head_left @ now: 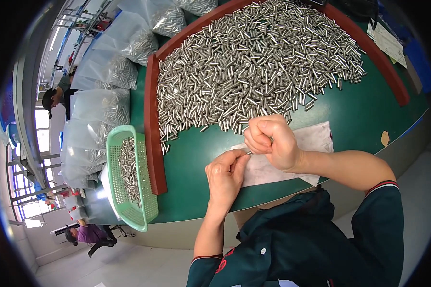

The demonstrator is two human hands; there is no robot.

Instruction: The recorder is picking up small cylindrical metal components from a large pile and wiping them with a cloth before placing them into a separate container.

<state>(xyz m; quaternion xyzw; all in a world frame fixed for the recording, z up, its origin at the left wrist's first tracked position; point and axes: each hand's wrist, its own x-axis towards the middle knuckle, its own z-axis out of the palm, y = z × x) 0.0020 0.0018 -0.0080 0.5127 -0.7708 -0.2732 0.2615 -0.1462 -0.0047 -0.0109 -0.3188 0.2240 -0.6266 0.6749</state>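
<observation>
Over a white cloth point(318, 136) on the green table point(187, 191), my left hand point(223, 177) pinches a small metal pin point(248, 153) between thumb and forefinger. Only the pin's tip shows. Beside it, a little higher and to the right, my right hand point(275, 141) is closed with curled fingers; whatever lies inside them is hidden. Just beyond both hands spreads a large heap of short, shiny metal pins point(254, 67), its near edge close to my right knuckles.
Dark red wooden rails point(153, 119) border the heap. To the left stands a light green plastic basket point(151, 203) holding more pins. Clear bags of pins point(100, 107) line the table's far left. Papers point(388, 43) lie far right. Two people sit in the background.
</observation>
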